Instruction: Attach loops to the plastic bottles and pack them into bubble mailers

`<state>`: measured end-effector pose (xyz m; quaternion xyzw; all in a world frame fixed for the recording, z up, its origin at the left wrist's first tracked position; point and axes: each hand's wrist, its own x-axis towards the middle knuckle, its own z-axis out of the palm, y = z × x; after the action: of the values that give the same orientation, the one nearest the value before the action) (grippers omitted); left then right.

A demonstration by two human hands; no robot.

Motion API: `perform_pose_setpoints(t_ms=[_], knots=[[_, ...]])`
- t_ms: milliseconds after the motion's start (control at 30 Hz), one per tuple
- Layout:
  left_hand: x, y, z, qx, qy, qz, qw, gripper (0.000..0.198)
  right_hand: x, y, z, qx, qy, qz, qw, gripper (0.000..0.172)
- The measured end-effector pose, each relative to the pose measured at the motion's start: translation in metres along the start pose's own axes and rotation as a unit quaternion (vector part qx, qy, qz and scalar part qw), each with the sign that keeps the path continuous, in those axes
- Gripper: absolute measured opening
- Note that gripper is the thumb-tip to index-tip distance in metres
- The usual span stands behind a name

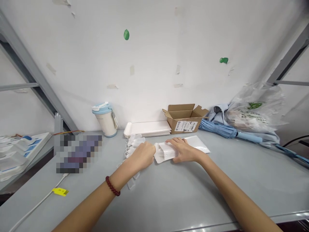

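A white padded mailer [196, 144] lies on the grey table, its open mouth facing left. My right hand [184, 149] rests across it, fingers over the top and thumb at the near edge, gripping it. At the mouth of the mailer, my left hand [145, 155] is closed in a fist, with a dark red bead bracelet on the wrist. Whatever is in that fist is hidden by the knuckles. Beside and partly under the left hand lies a row of small white tag-like pieces with looped cords [131, 151].
Behind the hands are a stack of flat white mailers [149, 128] and an open cardboard box [182, 124]. A tumbler [106, 120] stands left of them, near a blurred-out device [79, 154] with a cable. On the right lie a folded blue umbrella [219, 129] and a plastic bag [257, 109].
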<state>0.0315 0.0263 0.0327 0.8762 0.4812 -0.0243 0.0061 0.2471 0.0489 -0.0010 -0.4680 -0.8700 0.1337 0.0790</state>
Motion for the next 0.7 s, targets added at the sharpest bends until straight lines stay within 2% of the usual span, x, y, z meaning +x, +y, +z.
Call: perform_pose_setpoints(t_ms=[100, 300, 467, 567, 700], knots=[[0.012, 0.000, 0.006, -0.014, 0.012, 0.015, 1.000, 0.026, 0.001, -0.001, 0.001, -0.004, 0.000, 0.007, 1.000, 0.066], [0.025, 0.005, 0.015, -0.094, 0.035, 0.060, 0.993, 0.027, 0.005, 0.000, 0.007, 0.001, 0.021, 0.000, 1.000, 0.060], [0.021, 0.000, 0.014, -0.117, 0.054, 0.019, 0.992, 0.022, 0.006, 0.001, 0.007, 0.002, 0.012, 0.005, 1.000, 0.063], [0.020, -0.003, 0.014, -0.114, 0.044, -0.012, 0.992, 0.017, 0.007, 0.000, 0.007, 0.001, 0.007, 0.008, 1.000, 0.065], [0.026, 0.005, 0.022, -0.131, 0.034, -0.026, 0.990, 0.020, 0.007, -0.001, 0.010, 0.001, 0.017, 0.007, 1.000, 0.062]])
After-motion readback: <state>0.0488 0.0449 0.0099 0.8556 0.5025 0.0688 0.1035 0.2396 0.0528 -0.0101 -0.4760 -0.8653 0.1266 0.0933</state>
